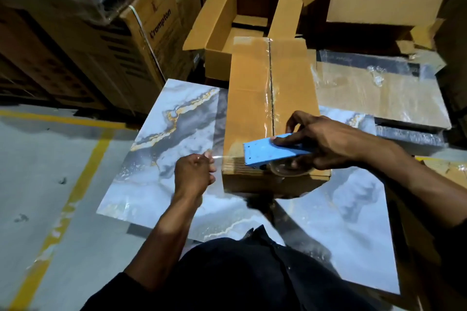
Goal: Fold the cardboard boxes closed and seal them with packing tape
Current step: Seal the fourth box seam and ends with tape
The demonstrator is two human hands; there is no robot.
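— Where is the box [271,118] lying?
— On the marble table [161,149], long axis running away from the person.
— And the hands?
— The right hand [326,141] is gripping the blue tape dispenser [267,153], pointing left; the left hand [194,174] is pinching the tape [222,156].

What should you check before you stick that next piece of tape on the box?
1. Flaps of the long brown cardboard box folded shut: ok, they meet along the middle seam.
2. Clear tape strip along that seam: ok as far as it shows; its near end is hidden under the hand.
3. Blue metal tape dispenser held firmly: ok, the right hand grips it at the box's near end.
4. Loose tape end under control: ok, the left hand pinches it, pulled out to the left.
5. Tape free of twists: cannot tell, too thin and shiny.
6. Box resting flat on the marbled grey slab: ok.
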